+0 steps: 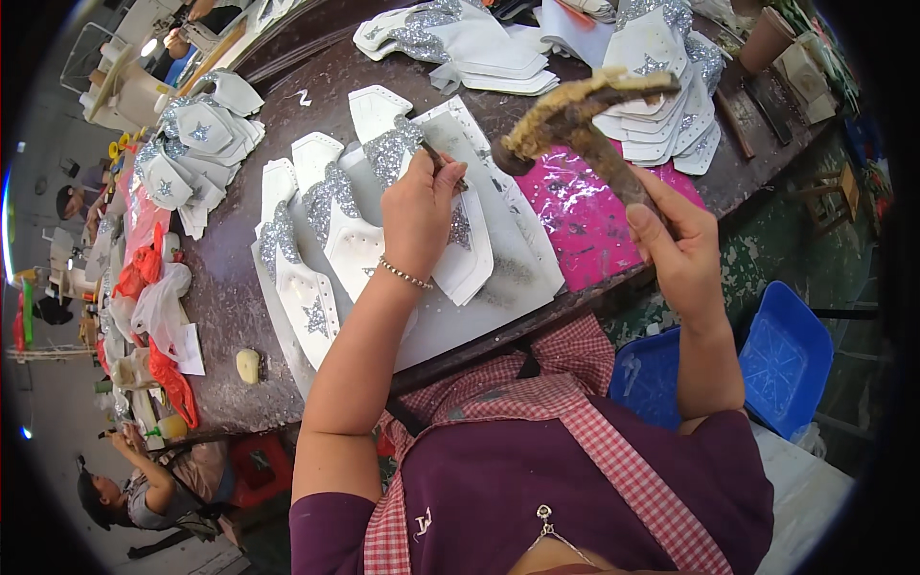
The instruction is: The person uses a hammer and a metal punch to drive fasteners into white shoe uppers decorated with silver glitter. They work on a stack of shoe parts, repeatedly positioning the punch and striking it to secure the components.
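My left hand (420,206) is closed around a slim dark punch (433,153) standing on a white shoe upper (379,107) with silver glitter patches. My right hand (682,244) grips the handle of a worn hammer (567,113), its head raised to the right of the punch and partly wrapped in yellowish material. More white and glitter shoe uppers (314,311) with stars and small punched holes lie to the left of my left hand. They rest on a pale board (522,244). The punch's tip is hidden behind my fingers.
A pink sheet (599,225) lies right of the board. Stacks of uppers (661,120) stand at the far right, more uppers (196,134) at the left. Plastic bags (158,302) sit at the left edge. A blue bin (788,335) is low on the right. Other people work beyond the table.
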Demonstrator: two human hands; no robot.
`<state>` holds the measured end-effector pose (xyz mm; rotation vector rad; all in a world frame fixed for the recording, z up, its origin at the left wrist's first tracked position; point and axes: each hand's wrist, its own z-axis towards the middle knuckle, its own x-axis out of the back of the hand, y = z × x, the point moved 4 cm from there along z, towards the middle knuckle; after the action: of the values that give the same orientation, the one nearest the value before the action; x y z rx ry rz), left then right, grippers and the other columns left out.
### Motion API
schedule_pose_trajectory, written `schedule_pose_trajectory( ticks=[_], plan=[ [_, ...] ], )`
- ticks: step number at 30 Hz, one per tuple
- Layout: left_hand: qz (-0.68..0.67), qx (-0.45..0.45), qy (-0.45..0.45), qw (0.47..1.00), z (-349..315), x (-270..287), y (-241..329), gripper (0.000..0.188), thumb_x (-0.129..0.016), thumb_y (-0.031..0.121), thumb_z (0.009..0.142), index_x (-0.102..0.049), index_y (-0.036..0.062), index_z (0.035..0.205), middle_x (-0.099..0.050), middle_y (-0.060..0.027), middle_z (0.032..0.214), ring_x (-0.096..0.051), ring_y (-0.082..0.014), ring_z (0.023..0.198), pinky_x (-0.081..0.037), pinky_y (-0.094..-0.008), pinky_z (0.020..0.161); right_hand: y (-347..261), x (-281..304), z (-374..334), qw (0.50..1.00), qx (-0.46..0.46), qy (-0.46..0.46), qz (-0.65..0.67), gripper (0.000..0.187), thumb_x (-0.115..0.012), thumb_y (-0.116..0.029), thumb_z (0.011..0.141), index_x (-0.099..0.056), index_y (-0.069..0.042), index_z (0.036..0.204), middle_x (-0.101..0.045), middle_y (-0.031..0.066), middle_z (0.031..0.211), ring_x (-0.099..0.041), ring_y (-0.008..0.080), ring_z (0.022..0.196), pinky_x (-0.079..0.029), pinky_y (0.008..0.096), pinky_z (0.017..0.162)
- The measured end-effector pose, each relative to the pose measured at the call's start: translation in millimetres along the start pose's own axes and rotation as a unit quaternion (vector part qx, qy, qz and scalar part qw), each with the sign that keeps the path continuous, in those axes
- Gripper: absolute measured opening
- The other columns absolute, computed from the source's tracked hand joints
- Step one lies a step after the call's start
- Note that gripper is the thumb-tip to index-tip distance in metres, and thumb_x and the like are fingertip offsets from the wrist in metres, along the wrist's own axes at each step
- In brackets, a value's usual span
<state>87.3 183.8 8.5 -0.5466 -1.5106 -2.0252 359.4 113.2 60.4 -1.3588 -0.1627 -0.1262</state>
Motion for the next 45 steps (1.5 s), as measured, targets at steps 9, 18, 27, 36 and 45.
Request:
schedule_pose_trajectory(
  ticks=[9,18,27,36,45],
  plan=[
    [0.095,-0.137,0.003,0.986,0,-1,19,0.016,-0.066,0.018,0.092,-0.058,0.0043,0.088,-0.070,-0.0122,0.082,-0.068,-0.0318,0.068,-0.052,-0.0382,0.060,-55,-8,33,0.967,0.237,0.049,0.080,0.033,-0.064,-0.014,0.097,-0.063,0.003,0.126,-0.071,0.0083,0.088,-0.062,0.0126,0.066,-0.048,0.0279,0.059],
    [-0.123,0.065,0.024,0.990,-9,3,0,0.015,-0.058,0.012,0.099,-0.060,-0.0008,0.092,-0.073,-0.0104,0.084,-0.073,-0.0174,0.075,-0.057,-0.0309,0.068,-30,-9,17,0.984,0.129,0.013,-0.123,0.032,-0.065,-0.005,0.092,-0.064,0.000,0.124,-0.073,0.0112,0.089,-0.061,0.0104,0.071,-0.050,0.0276,0.069],
    [0.021,-0.035,-0.018,0.999,-14,6,6,0.012,-0.063,0.011,0.095,-0.062,-0.0010,0.092,-0.072,-0.0132,0.081,-0.072,-0.0182,0.073,-0.055,-0.0295,0.067,-65,8,19,0.991,0.105,0.063,-0.050,0.032,-0.063,-0.009,0.097,-0.063,0.005,0.126,-0.066,0.0060,0.079,-0.049,0.0024,0.065,-0.038,0.0180,0.057],
    [0.121,-0.098,-0.047,0.987,-12,0,24,0.011,-0.063,0.013,0.094,-0.060,0.0021,0.091,-0.070,-0.0138,0.076,-0.071,-0.0290,0.070,-0.054,-0.0346,0.062,-62,-23,27,0.938,0.235,0.033,-0.254,0.029,-0.062,-0.012,0.095,-0.066,0.001,0.121,-0.068,0.0044,0.077,-0.059,0.0121,0.062,-0.046,0.0260,0.058],
    [-0.100,0.042,-0.018,0.994,-23,6,5,0.018,-0.045,0.014,0.106,-0.049,-0.0032,0.105,-0.073,-0.0150,0.090,-0.073,-0.0190,0.080,-0.060,-0.0288,0.072,-51,5,9,0.994,0.070,0.021,-0.084,0.036,-0.062,-0.008,0.097,-0.059,0.005,0.130,-0.065,0.0013,0.092,-0.052,0.0042,0.080,-0.043,0.0201,0.071]
  ],
)
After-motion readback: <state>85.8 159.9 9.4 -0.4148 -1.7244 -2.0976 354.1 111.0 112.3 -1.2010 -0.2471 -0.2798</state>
